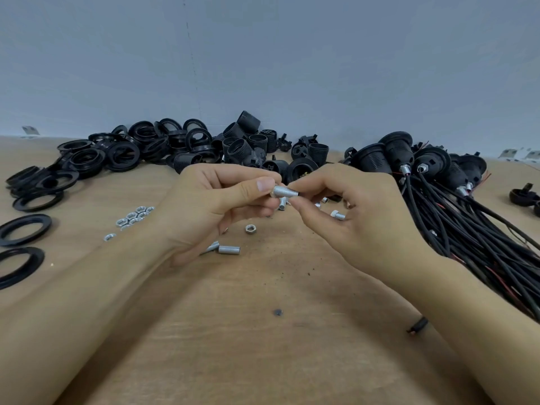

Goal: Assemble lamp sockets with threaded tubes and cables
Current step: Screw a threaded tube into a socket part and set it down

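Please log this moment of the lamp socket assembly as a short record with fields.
surface: bare wooden tabletop
left hand: pinches one end of a short silver threaded metal tube
right hand: pinches the tube's other end
loose parts: silver hex nuts at left, spare silver threaded tubes under the hands
far left: pile of black plastic rings
far centre: black threaded socket shells
right: bundle of black-cabled sockets
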